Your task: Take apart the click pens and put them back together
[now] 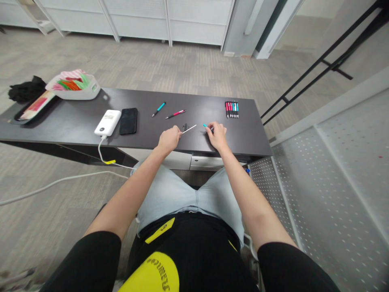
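Note:
My left hand (169,140) is closed on a thin, pale pen refill (190,129) that points right and slightly away from me. Across from it, my right hand (217,135) is closed around a teal pen barrel (205,125), whose end sticks out to the left of the fingers. Small black pen parts (185,127) lie on the desk just beyond my left fingertips. Farther back are a teal pen (159,109) and a red pen (175,114), lying apart. Several red and teal pens (231,109) lie side by side in a row at the right.
On the dark desk (200,106), a black phone (128,121) lies beside a white power bank (107,122) with a cable. A white basket (75,94) of colourful items and a black tray (35,107) stand at the left. A perforated panel (319,182) rises at the right.

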`<control>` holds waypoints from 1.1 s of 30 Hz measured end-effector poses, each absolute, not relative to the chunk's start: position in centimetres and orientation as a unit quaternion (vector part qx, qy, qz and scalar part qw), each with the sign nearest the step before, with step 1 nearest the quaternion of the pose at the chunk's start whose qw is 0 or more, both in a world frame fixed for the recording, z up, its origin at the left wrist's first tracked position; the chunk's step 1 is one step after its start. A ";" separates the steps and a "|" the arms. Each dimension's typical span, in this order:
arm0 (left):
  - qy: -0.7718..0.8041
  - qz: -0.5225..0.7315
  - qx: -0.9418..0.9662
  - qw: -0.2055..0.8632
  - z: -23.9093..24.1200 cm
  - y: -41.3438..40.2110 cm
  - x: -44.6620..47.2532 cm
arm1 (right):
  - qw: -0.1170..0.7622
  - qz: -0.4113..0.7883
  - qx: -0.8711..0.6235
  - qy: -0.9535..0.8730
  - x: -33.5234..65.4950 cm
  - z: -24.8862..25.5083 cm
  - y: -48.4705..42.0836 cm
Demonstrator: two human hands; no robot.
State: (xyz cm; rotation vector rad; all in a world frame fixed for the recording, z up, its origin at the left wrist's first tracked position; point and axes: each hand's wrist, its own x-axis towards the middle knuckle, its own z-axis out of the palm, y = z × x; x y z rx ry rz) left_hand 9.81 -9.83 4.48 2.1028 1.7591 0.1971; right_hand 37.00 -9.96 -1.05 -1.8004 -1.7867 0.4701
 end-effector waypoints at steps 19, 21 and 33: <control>0.549 0.186 0.790 0.200 6.7 -9.1 8.6 | 0.305 0.213 -0.617 -0.694 36.9 -0.7 -10.5; 0.552 0.176 0.791 0.196 6.8 -9.1 8.6 | 0.302 0.218 -0.618 -0.693 36.9 -0.7 -10.6; 0.462 0.293 0.803 0.238 4.1 -7.4 11.2 | 0.334 0.263 -0.551 -0.718 37.0 -0.7 -10.0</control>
